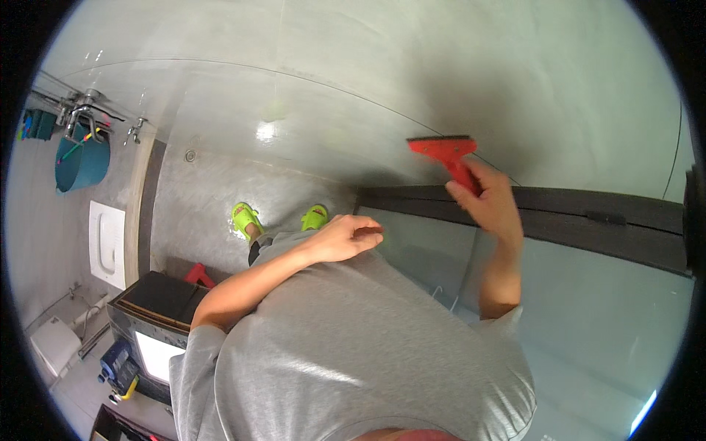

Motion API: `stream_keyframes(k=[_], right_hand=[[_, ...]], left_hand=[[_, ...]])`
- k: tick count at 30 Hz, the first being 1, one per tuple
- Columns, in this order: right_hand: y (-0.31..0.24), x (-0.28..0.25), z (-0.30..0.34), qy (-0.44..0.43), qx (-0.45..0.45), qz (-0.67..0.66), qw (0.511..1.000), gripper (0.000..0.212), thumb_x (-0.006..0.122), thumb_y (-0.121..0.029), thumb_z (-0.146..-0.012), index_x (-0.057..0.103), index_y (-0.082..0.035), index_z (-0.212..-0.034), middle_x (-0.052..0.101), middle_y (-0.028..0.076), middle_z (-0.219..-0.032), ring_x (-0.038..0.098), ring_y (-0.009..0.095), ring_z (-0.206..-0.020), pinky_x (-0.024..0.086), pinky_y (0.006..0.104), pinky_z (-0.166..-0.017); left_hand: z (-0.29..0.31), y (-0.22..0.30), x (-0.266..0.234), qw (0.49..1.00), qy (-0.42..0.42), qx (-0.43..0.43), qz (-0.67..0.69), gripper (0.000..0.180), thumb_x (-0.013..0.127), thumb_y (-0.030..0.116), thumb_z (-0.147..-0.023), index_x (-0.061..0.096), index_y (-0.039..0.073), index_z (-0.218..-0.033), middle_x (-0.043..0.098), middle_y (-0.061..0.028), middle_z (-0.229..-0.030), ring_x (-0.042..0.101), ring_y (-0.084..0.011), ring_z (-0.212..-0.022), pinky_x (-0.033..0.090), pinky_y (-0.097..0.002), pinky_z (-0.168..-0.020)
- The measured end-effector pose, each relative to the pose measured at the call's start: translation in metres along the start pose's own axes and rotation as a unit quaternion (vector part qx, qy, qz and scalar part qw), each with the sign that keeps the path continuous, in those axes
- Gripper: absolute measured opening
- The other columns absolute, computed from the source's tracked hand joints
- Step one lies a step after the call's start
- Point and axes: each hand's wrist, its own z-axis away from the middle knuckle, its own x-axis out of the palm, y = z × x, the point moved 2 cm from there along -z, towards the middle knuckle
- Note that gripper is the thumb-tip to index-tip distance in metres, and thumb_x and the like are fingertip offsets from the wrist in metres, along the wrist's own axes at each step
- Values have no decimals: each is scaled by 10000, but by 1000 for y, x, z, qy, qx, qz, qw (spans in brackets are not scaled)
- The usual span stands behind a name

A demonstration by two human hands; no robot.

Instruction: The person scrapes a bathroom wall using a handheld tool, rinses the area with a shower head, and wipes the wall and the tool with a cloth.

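My right hand point(494, 200) is wrapped round the handle of a red hand scraper point(446, 150) with a wide dark blade. The blade's edge is against or very close to the pale grey wall point(331, 44), near a thin dark seam line; I cannot tell whether it touches. In front of my grey shirt, my left hand point(347, 238) is held with nothing in it. Its fingers are loosely bent and stand apart from the thumb.
Below are my feet in lime-green slippers point(314, 217) on a wet-looking floor, with a drain point(190, 156). Left are a teal bucket point(82, 163) under taps, a squat toilet point(107, 244), and a dark cabinet point(158, 300). A dark frame point(544, 213) and glass panel point(588, 309) stand right.
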Motion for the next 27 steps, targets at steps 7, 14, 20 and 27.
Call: stream_keyframes(k=[7, 14, 20, 27], right_hand=[[-25, -35, -14, 24, -9, 234, 972, 359, 530, -312, -963, 557, -83, -1238, 646, 208, -895, 612, 408, -850, 461, 481, -721], [-24, -40, -26, 53, -13, 320, 946, 273, 527, -316, -962, 613, -77, -1063, 665, 171, -791, 631, 399, -741, 482, 475, -638], [-25, -37, -27, 87, -33, 331, 939, 262, 550, -321, -947, 626, -83, -1027, 668, 159, -783, 633, 389, -709, 487, 475, -629], [-31, -22, -20, 140, 25, 317, 938, 270, 565, -331, -934, 653, -81, -982, 667, 154, -762, 634, 386, -696, 480, 480, -612]], left_hand=[[3, -3, -1, 1000, -10, 17, -16, 340, 631, 264, -928, 633, 2, -1144, 698, -114, -1006, 645, -174, -936, 501, -308, -820], [1, -6, -3, 1000, -4, 30, -2, 340, 642, 253, -915, 634, -4, -1137, 699, -140, -988, 655, -199, -912, 504, -320, -812], [0, -5, 0, 1000, 2, 25, 0, 350, 647, 263, -909, 638, -9, -1130, 698, -142, -998, 650, -202, -922, 501, -322, -825], [-3, 3, -3, 1000, -10, 12, -19, 403, 645, 327, -887, 657, 6, -1130, 698, -182, -1042, 676, -283, -971, 519, -369, -867]])
